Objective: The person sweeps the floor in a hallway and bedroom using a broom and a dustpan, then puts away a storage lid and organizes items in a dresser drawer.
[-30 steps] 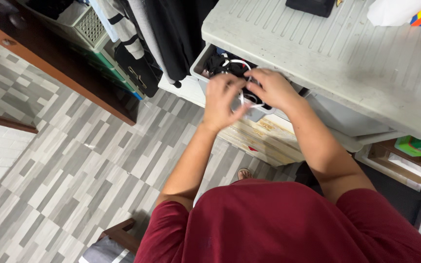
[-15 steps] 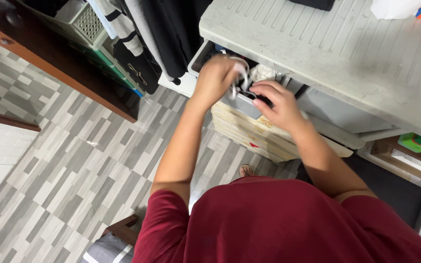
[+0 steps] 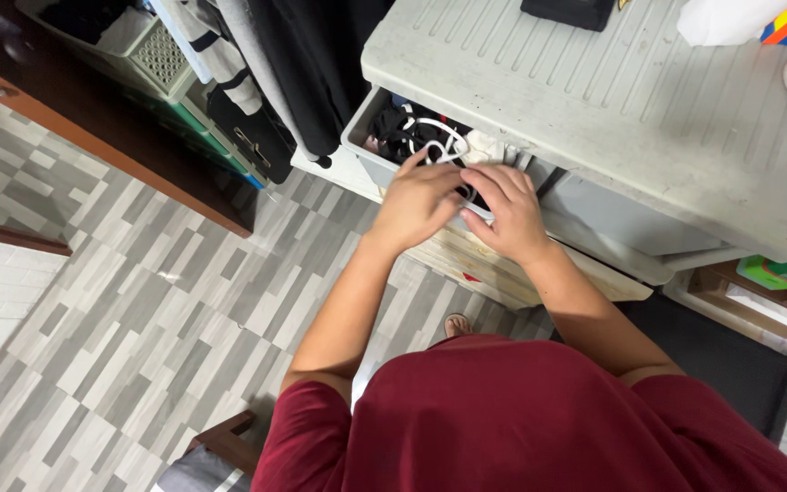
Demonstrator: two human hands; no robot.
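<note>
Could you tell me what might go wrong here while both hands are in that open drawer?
The white cord loops among dark items in the drawer, so it could snag or drag them out. The left hand and right hand sit at the drawer's front edge, so fingers might get pinched if it slides shut.

Both hands over cord (image 3: 437,141) in open drawer (image 3: 362,137) under ribbed cabinet top (image 3: 594,100).

We see a white cord (image 3: 442,144) looped in a loose coil inside the open grey drawer (image 3: 368,155), lying on top of dark, bunched clothing (image 3: 400,129). The drawer is pulled partway out from under the pale ribbed top, and its front edge is hidden by our hands.
</note>
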